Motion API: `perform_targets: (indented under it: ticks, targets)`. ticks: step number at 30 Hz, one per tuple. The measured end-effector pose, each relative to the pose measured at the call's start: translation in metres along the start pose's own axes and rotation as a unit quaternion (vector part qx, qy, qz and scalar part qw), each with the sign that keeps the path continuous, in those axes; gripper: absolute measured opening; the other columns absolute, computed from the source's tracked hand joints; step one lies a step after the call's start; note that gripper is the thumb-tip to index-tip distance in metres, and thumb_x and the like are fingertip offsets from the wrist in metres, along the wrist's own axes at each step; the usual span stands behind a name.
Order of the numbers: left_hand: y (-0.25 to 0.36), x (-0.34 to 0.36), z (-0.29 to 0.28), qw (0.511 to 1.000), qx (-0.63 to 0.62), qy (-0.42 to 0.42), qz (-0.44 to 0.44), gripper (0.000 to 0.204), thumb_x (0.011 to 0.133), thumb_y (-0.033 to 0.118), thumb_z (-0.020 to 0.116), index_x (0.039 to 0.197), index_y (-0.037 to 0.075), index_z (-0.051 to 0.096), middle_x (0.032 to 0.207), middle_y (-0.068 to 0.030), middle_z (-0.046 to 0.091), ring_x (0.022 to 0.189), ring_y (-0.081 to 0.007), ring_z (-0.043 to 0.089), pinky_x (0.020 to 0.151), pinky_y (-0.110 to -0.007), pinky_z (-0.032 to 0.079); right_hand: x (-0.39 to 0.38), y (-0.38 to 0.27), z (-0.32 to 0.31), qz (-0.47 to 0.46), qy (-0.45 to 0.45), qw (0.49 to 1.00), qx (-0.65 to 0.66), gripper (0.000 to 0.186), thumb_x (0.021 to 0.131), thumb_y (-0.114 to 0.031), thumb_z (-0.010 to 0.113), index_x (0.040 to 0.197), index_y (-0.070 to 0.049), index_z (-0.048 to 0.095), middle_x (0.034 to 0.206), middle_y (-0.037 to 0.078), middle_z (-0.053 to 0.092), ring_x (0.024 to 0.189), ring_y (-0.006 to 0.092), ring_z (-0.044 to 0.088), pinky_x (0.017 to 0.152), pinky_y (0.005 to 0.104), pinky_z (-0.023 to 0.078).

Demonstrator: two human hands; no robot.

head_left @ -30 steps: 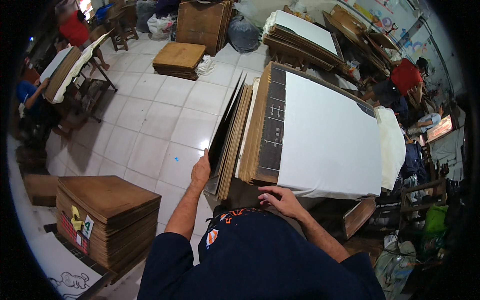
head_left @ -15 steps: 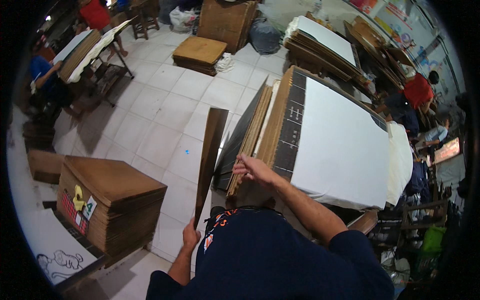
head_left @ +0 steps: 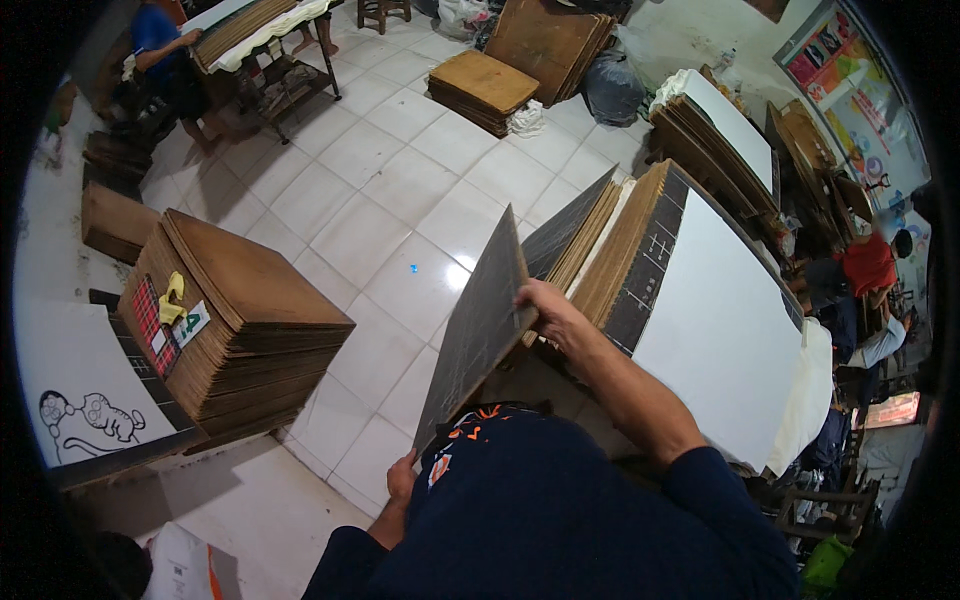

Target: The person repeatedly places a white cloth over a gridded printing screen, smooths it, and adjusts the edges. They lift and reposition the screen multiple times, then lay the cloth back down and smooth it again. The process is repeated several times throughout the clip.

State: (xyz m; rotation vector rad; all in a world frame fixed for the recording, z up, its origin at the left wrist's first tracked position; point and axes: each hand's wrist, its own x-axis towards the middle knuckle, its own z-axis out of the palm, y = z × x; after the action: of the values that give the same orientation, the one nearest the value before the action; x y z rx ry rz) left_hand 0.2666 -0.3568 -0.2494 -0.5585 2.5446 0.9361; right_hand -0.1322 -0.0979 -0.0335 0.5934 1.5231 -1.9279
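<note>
A thin dark board [head_left: 472,322] hangs tilted on edge in front of me, its grey-black face toward the left. My right hand [head_left: 545,303] is closed on its right edge, fingers curled over it. My left hand [head_left: 402,478] is closed at the board's lower near corner; my shirt partly hides that grip. Just beyond my right hand, several similar boards [head_left: 580,238] lean against a big slanted stack [head_left: 622,255]. White cloth [head_left: 722,322] covers the top board of that stack, with a dark marked strip along its left side.
At left stands a tall pile of brown boards [head_left: 265,275] with a yellow clip [head_left: 172,296]. Near it lies a white sheet with a cartoon drawing [head_left: 95,395]. More boards [head_left: 485,85] and a dark bag [head_left: 613,90] are farther back. People work at far left and right.
The board has turned so its dark face shows, and its top has swung right. My right hand has gone from open beside the leaning boards to gripping this board's edge. My view has shifted.
</note>
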Motion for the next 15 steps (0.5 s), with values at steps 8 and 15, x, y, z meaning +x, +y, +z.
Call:
perform_targets:
  ticks: [8, 15]
  targets:
    - [0.055, 0.101, -0.046, 0.977, -0.070, 0.152, 0.130, 0.063, 0.078, -0.005, 0.060, 0.140, 0.000, 0.049, 0.128, -0.0268, 0.060, 0.117, -0.0426, 0.059, 0.102, -0.046, 0.046, -0.125, -0.054, -0.096, -0.202, -0.045, 0.972, 0.107, 0.068, 0.076, 0.001, 0.054, 0.143, -0.001, 0.046, 0.122, 0.015, 0.063, 0.100, 0.0238, 0.066, 0.083, 0.0366, 0.058]
    - [0.237, 0.187, -0.107, 0.888, -0.424, 0.171, 0.040, 0.069, 0.099, 0.028, 0.054, 0.154, -0.001, 0.023, 0.143, -0.0207, 0.052, 0.129, -0.0340, 0.052, 0.106, -0.042, 0.042, -0.246, -0.095, -0.106, -0.442, 0.024, 0.882, 0.162, 0.076, 0.076, -0.005, 0.059, 0.147, 0.006, 0.035, 0.120, 0.021, 0.062, 0.100, 0.0246, 0.069, 0.086, 0.0360, 0.061]
